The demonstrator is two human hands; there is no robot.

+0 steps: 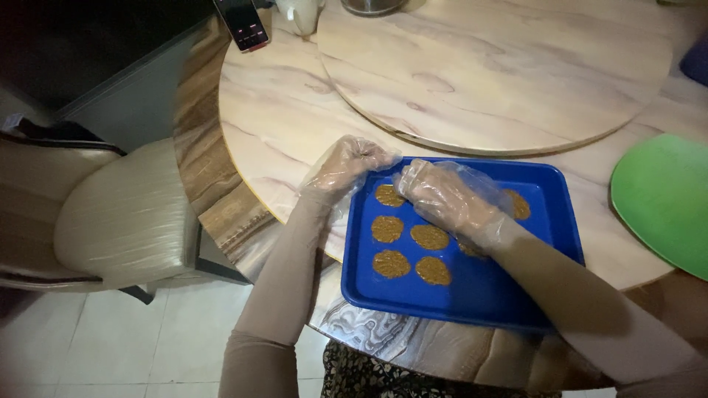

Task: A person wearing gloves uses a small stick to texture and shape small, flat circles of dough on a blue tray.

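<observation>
Your gloved left hand point(352, 163) is curled into a fist at the far-left corner of the blue tray point(479, 291); your gloved right hand point(446, 197), fingers bent, presses over the brown patties point(391, 263) inside it.

Right hand point(450, 200) hides some patties point(472, 249) — perhaps two

Your left hand point(352, 163) is closed into a loose fist, knuckles up, inside a thin clear glove. Your right hand point(445, 197) is also gloved, palm down, fingers bent and pointing left. Both forearms wear long beige sleeves and come close together.
</observation>
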